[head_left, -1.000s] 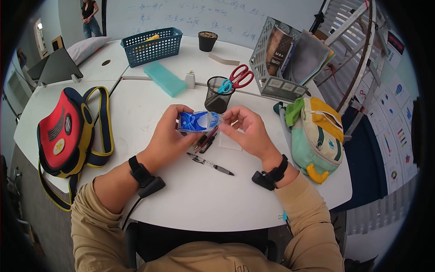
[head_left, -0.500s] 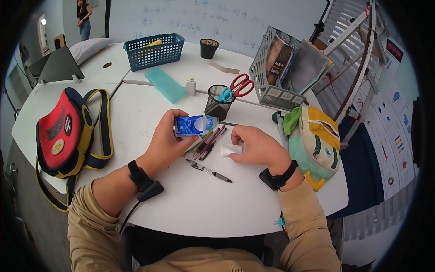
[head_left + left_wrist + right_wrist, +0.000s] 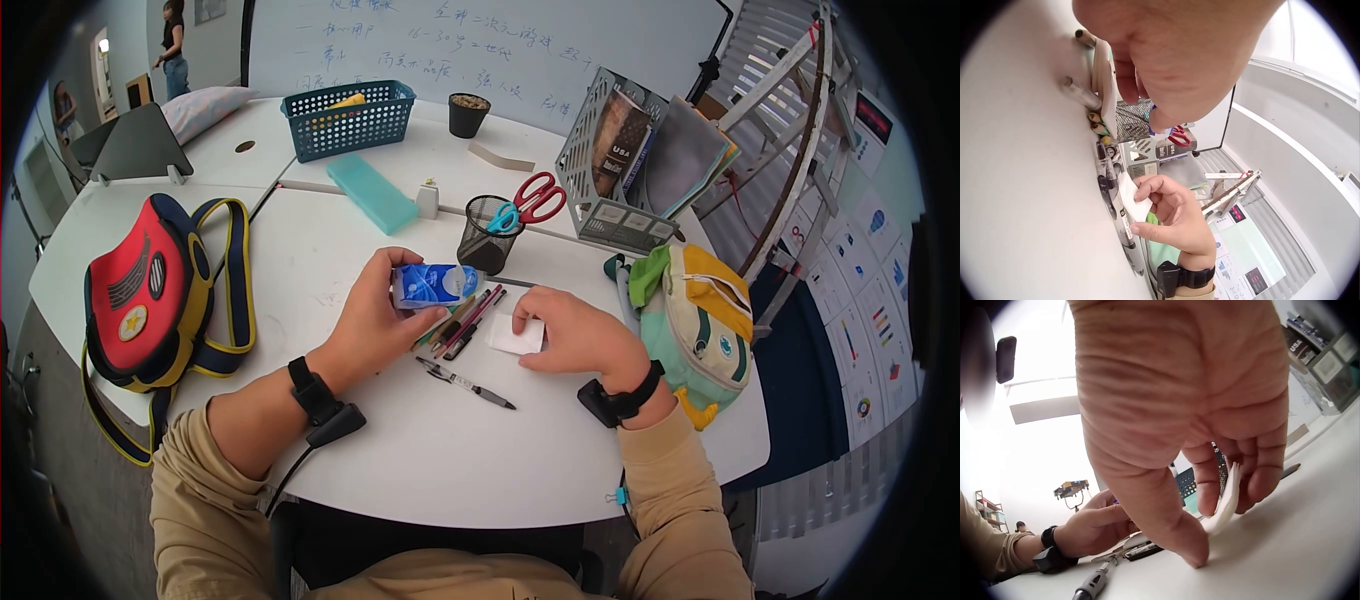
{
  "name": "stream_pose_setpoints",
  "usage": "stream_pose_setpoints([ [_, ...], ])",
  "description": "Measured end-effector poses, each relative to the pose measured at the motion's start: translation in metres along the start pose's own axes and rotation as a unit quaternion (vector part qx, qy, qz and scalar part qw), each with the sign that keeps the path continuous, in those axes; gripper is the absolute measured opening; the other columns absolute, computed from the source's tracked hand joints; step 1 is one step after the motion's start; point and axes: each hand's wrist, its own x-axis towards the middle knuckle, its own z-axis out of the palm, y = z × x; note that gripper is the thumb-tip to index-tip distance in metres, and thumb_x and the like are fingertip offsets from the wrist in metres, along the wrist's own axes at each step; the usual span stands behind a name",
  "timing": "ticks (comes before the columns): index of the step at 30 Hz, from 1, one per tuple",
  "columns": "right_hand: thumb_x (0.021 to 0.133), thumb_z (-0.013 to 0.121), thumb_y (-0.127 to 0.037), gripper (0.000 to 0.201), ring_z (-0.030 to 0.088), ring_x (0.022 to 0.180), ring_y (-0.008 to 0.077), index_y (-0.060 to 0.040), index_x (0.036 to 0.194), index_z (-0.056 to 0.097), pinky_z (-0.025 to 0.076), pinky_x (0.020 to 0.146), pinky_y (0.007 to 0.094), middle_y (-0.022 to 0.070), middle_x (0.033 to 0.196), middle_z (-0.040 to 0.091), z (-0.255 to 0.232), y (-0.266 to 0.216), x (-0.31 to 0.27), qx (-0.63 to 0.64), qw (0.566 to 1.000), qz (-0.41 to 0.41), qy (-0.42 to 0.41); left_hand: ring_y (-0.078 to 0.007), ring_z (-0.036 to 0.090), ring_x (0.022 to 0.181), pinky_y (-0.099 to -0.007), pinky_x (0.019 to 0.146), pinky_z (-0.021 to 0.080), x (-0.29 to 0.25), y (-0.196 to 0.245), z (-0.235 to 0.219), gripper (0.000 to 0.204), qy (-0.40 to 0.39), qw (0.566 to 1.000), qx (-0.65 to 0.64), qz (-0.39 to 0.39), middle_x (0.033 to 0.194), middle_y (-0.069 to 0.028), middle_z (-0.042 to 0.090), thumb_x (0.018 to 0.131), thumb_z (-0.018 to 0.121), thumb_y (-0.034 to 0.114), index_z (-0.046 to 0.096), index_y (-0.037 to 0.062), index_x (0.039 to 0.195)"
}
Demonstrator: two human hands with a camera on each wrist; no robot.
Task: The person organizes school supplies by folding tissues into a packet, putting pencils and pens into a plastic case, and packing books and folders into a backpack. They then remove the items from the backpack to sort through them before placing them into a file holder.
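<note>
My left hand (image 3: 365,325) grips a blue and white tissue pack (image 3: 432,285) with a clear flap, thumb in front and fingers behind. My right hand (image 3: 590,335) has a folded white tissue (image 3: 512,338) between its thumb and fingers, just above the tabletop. In the right wrist view the tissue (image 3: 1229,497) is tilted up on edge among the fingers. Several pens and pencils (image 3: 465,325) lie in a bunch between the two hands. Closer to me, a grey and clear ballpoint pen (image 3: 468,384) lies by itself.
Behind the hands stands a mesh pen cup (image 3: 488,238) holding scissors (image 3: 540,197). A teal case (image 3: 372,193) and a blue basket (image 3: 350,125) are farther back. A red bag (image 3: 140,290) sits left, a green and cream bag (image 3: 705,320) right, a grey file holder (image 3: 610,220) behind it.
My right hand has left the end of the tissue pack, moved down and right, and taken hold of the folded tissue on the table. My left hand has kept the pack.
</note>
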Motion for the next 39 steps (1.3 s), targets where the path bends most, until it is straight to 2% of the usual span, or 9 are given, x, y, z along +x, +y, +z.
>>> stream_pose_setpoints([
  [2, 0.085, 0.086, -0.020, 0.031, 0.071, 0.100, 0.0338, -0.0072, 0.108, 0.071, 0.059, 0.088, 0.0453, 0.0122, 0.108, 0.072, 0.000, 0.004, 0.002, -0.012, 1.000, 0.016, 0.004, -0.0148, 0.069, 0.115, -0.0312, 0.100, 0.062, 0.000, 0.000, 0.000, 0.065, -0.004, 1.000, 0.004, -0.002, 0.128, -0.0110, 0.065, 0.098, 0.092, 0.009, 0.049, 0.0027, 0.147],
  [5, 0.087, 0.085, -0.015, 0.024, 0.067, 0.082, 0.0226, -0.0059, 0.106, 0.074, 0.056, 0.076, 0.0351, 0.0098, 0.094, 0.072, -0.006, 0.008, 0.004, -0.012, 0.997, -0.040, 0.065, -0.0146, 0.070, 0.114, -0.0304, 0.099, 0.062, 0.001, -0.003, 0.000, 0.063, -0.002, 1.000, 0.010, 0.009, 0.127, -0.0112, 0.066, 0.099, 0.091, 0.009, 0.050, 0.0026, 0.146],
  [8, 0.090, 0.083, -0.014, 0.018, 0.068, 0.081, 0.0227, -0.0041, 0.103, 0.076, 0.056, 0.074, 0.0362, 0.0091, 0.096, 0.075, -0.019, 0.001, 0.004, 0.061, 0.990, -0.044, 0.120, -0.0145, 0.070, 0.114, -0.0296, 0.098, 0.062, 0.001, -0.006, -0.001, 0.061, -0.011, 1.000, 0.016, 0.011, 0.128, -0.0113, 0.066, 0.099, 0.091, 0.008, 0.050, 0.0025, 0.145],
  [11, 0.094, 0.082, -0.011, 0.013, 0.064, 0.075, 0.0187, -0.0047, 0.103, 0.078, 0.052, 0.068, 0.0321, 0.0078, 0.097, 0.076, -0.017, -0.002, 0.008, 0.116, 0.963, -0.139, 0.198, -0.0148, 0.070, 0.116, -0.0306, 0.101, 0.061, 0.001, -0.001, -0.001, 0.061, -0.028, 1.000, 0.004, -0.011, 0.129, -0.0109, 0.066, 0.098, 0.091, 0.007, 0.051, 0.0026, 0.144],
  [17, 0.094, 0.083, -0.011, 0.013, 0.065, 0.079, 0.0204, -0.0033, 0.102, 0.077, 0.052, 0.068, 0.0332, 0.0075, 0.096, 0.076, -0.009, -0.017, 0.007, 0.102, 0.971, -0.146, 0.158, -0.0159, 0.069, 0.123, -0.0334, 0.111, 0.057, -0.002, 0.003, 0.002, 0.064, -0.075, 0.997, -0.031, 0.012, 0.131, -0.0093, 0.066, 0.096, 0.092, 0.003, 0.051, 0.0032, 0.146],
  [20, 0.092, 0.083, -0.009, 0.013, 0.070, 0.083, 0.0259, -0.0022, 0.101, 0.077, 0.054, 0.072, 0.0355, 0.0098, 0.096, 0.075, -0.012, -0.022, 0.004, 0.075, 0.981, -0.135, 0.115, -0.0170, 0.068, 0.127, -0.0335, 0.111, 0.057, -0.004, 0.005, 0.003, 0.065, -0.097, 0.993, -0.066, 0.010, 0.135, -0.0100, 0.065, 0.095, 0.091, 0.000, 0.051, 0.0038, 0.146],
  [26, 0.091, 0.081, -0.008, 0.014, 0.075, 0.095, 0.0347, -0.0016, 0.102, 0.076, 0.060, 0.083, 0.0414, 0.0123, 0.099, 0.075, 0.000, -0.019, 0.009, 0.076, 0.970, -0.180, 0.142, -0.0172, 0.067, 0.126, -0.0342, 0.112, 0.056, -0.004, -0.002, 0.005, 0.065, -0.135, 0.988, -0.057, 0.050, 0.138, -0.0093, 0.062, 0.096, 0.089, -0.002, 0.051, 0.0050, 0.147],
  [32, 0.093, 0.082, -0.002, 0.015, 0.074, 0.106, 0.0321, -0.0033, 0.108, 0.080, 0.062, 0.089, 0.0404, 0.0099, 0.113, 0.076, 0.000, -0.018, 0.011, -0.005, 0.950, -0.227, 0.212, -0.0147, 0.066, 0.124, -0.0339, 0.108, 0.059, -0.005, 0.007, 0.003, 0.060, -0.141, 0.986, -0.086, 0.005, 0.136, -0.0074, 0.061, 0.099, 0.086, -0.002, 0.051, 0.0041, 0.147],
  [39, 0.093, 0.087, -0.002, 0.021, 0.074, 0.099, 0.0256, -0.0073, 0.113, 0.087, 0.061, 0.080, 0.0363, 0.0072, 0.114, 0.079, 0.010, -0.010, 0.017, 0.063, 0.946, -0.234, 0.214, -0.0140, 0.066, 0.124, -0.0322, 0.107, 0.060, -0.004, 0.004, 0.004, 0.057, -0.143, 0.981, -0.135, -0.003, 0.137, -0.0081, 0.061, 0.102, 0.083, -0.003, 0.049, 0.0036, 0.147],
])
